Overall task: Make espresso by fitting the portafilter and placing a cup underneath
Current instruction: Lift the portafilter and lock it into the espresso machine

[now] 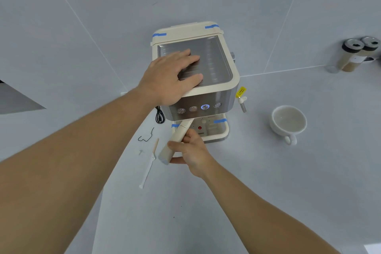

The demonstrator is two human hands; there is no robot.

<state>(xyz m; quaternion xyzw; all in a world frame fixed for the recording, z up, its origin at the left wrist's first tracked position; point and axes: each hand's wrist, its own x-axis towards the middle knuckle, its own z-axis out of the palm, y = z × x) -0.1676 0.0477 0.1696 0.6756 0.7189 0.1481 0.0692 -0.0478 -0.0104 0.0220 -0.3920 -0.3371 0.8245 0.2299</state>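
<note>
So the fitting is underway but unfinished — the left hand (171, 77) lies flat, fingers spread, on top of the espresso machine (195, 80) near the tabletop's (268, 181) back edge. The right hand (190, 150) is clamped around the portafilter (175, 142) handle, angled left under the machine's front. The cup (288, 122) waits empty to the right — not yet placed underneath.
</note>
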